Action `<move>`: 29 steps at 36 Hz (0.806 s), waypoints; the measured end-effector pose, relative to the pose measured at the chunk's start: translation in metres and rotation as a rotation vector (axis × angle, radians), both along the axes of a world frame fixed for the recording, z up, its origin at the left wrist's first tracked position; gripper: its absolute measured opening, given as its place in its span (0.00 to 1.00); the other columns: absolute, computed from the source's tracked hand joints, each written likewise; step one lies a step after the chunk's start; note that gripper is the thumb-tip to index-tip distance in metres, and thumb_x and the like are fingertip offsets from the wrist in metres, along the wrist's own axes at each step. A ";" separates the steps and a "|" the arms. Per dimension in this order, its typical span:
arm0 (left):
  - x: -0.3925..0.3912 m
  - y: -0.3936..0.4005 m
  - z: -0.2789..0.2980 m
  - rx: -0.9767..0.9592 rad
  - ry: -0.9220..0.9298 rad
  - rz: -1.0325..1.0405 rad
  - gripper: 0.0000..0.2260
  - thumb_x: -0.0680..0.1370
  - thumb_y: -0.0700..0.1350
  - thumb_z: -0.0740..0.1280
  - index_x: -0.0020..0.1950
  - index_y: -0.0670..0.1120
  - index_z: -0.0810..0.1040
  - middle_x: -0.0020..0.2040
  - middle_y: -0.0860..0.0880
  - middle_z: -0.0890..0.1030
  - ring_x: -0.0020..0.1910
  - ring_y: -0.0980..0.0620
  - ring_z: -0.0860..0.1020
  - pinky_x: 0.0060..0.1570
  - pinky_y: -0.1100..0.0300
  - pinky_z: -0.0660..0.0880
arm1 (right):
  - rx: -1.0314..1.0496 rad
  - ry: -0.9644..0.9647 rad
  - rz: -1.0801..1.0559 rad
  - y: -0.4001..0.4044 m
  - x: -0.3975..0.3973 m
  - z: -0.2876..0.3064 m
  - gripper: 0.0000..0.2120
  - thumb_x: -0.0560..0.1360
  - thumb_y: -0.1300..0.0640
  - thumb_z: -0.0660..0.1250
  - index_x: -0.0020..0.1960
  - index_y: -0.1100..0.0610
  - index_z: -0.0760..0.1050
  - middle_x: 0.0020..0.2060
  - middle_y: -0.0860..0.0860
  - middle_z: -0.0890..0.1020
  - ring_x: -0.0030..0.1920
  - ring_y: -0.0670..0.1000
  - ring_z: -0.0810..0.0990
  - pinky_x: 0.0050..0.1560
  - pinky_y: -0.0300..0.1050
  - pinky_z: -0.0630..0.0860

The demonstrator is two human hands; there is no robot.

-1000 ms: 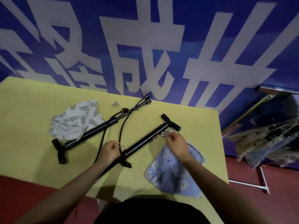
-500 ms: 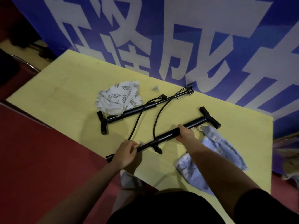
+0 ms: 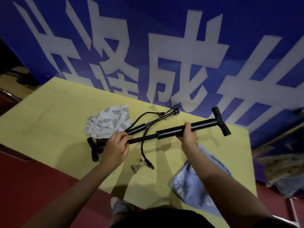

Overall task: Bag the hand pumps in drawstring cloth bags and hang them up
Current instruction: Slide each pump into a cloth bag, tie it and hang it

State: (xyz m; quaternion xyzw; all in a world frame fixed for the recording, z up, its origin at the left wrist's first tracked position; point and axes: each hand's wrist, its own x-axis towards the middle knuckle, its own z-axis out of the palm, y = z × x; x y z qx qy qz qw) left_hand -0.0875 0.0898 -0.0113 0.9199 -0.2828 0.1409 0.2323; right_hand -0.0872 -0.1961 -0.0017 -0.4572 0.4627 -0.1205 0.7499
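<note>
Both forearms reach forward from the near edge of the yellow worktop (image 3: 49, 116). The left hand (image 3: 115, 148) curls its fingers round the thin rod end of a black hand pump (image 3: 172, 133), and the right hand (image 3: 188, 134) wraps round its thicker barrel from below. The pump is lifted above the worktop, its long axis running from near left to far right, with the T-handle (image 3: 220, 123) toward the far right corner. Its hose (image 3: 144, 152) dangles down to the worktop.

There are two pumps: the second pump (image 3: 136, 130) lies flat toward the far edge. There are two cloth bags: a leaf-print bag (image 3: 108, 120) beside the second pump, and a blue bag (image 3: 195, 183) near the right edge under the right forearm.
</note>
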 end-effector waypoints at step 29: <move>0.077 -0.050 0.073 -0.668 0.848 0.456 0.10 0.78 0.44 0.65 0.37 0.43 0.76 0.31 0.45 0.75 0.29 0.48 0.71 0.30 0.60 0.65 | 0.267 -0.492 -0.489 -0.160 -0.053 0.078 0.14 0.81 0.49 0.62 0.48 0.60 0.69 0.31 0.53 0.78 0.33 0.51 0.80 0.42 0.47 0.78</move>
